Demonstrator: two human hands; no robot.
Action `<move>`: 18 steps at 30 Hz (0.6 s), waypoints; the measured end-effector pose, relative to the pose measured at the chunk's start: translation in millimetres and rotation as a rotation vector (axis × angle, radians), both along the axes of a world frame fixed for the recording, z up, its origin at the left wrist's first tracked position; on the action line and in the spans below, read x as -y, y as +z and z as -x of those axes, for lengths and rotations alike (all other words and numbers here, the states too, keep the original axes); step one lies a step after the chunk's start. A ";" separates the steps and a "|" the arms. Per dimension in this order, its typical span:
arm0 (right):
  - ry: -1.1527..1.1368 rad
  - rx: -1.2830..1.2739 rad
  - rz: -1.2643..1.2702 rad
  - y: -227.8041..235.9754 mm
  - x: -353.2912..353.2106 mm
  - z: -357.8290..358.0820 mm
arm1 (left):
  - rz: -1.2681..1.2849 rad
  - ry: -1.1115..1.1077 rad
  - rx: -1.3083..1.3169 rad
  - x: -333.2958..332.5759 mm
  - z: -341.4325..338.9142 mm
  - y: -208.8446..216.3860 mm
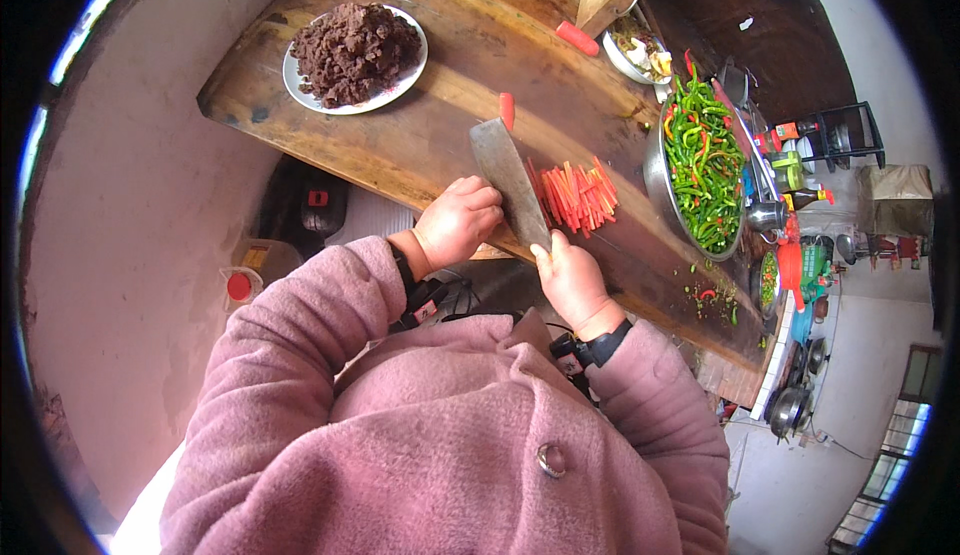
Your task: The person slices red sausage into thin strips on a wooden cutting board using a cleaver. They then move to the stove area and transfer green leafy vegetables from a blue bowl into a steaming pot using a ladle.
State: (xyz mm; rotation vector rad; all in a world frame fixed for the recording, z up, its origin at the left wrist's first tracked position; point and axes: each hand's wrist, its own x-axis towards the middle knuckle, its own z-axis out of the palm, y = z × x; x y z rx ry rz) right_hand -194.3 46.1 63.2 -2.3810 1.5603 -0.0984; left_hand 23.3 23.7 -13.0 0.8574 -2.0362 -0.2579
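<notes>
A broad cleaver stands over the wooden board near its front edge, blade slanting away to the left. My right hand is closed around its near end. Just left of the blade, my left hand is curled with bent fingers by the steel; whatever lies under those fingers is hidden. On the blade's right side spreads a pile of thin orange-red carrot strips. A carrot piece shows past the blade's far end, and another carrot piece lies farther back.
A white plate heaped with dark brown crumbly food sits at the far left. To the right is a large metal basin of green and red chillies. Behind it stands a small white bowl. Chilli scraps litter the right end.
</notes>
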 end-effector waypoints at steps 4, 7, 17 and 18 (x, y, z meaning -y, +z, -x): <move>0.033 0.118 0.065 11.8 8.9 15.3 | -0.009 0.020 -0.022 -1.2 -1.3 4.4; -0.033 0.152 -0.029 23.2 11.2 28.4 | -0.041 0.101 -0.109 -1.9 -7.8 7.0; -0.233 0.401 -0.582 5.1 5.8 33.2 | -0.049 0.246 -0.028 2.2 -19.9 2.2; -0.193 0.370 -0.501 1.7 7.5 35.6 | -0.046 0.244 -0.018 2.1 -20.1 1.7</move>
